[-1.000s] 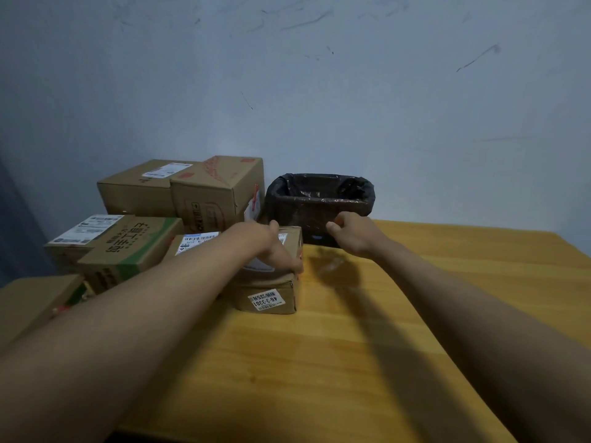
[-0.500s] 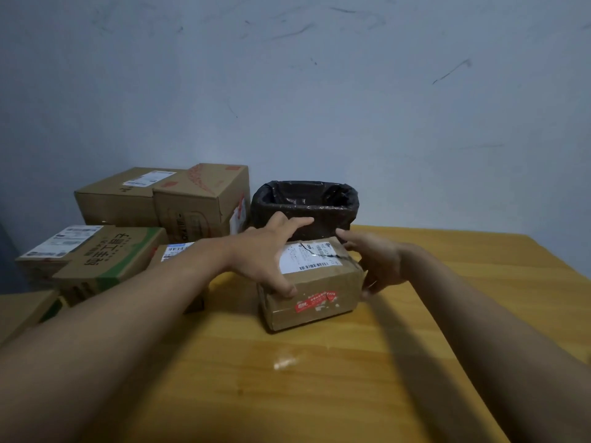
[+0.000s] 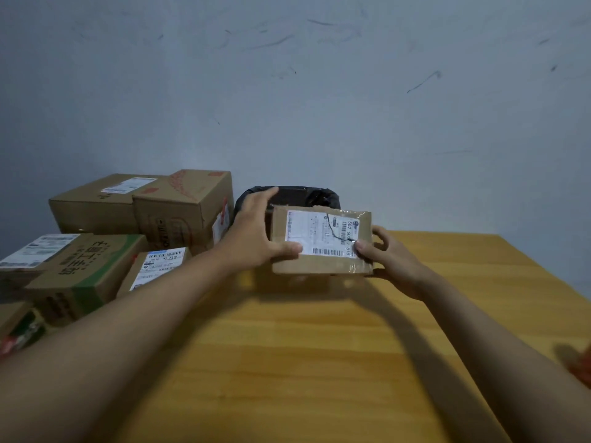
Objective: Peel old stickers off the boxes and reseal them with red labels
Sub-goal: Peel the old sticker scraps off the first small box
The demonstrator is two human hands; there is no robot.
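box (image 3: 321, 241) now tilted up, label-first

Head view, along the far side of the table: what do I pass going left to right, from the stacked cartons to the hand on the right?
Stack of cardboard boxes → left hand → held box with its white shipping label facing the camera → right hand. The black-lined bin sits behind the held box, so its place is unclear.

Surface: yellowish wooden table (image 3: 319, 362), grain running left to right.
Left side: stacked brown cardboard boxes (image 3: 179, 206), several bearing white printed labels.
Front left: green-printed cardboard carton (image 3: 86, 270).
Back edge, centre: black bag-lined bin (image 3: 307, 196), against the wall.
Right edge: blurred red object (image 3: 580, 366), unidentifiable.
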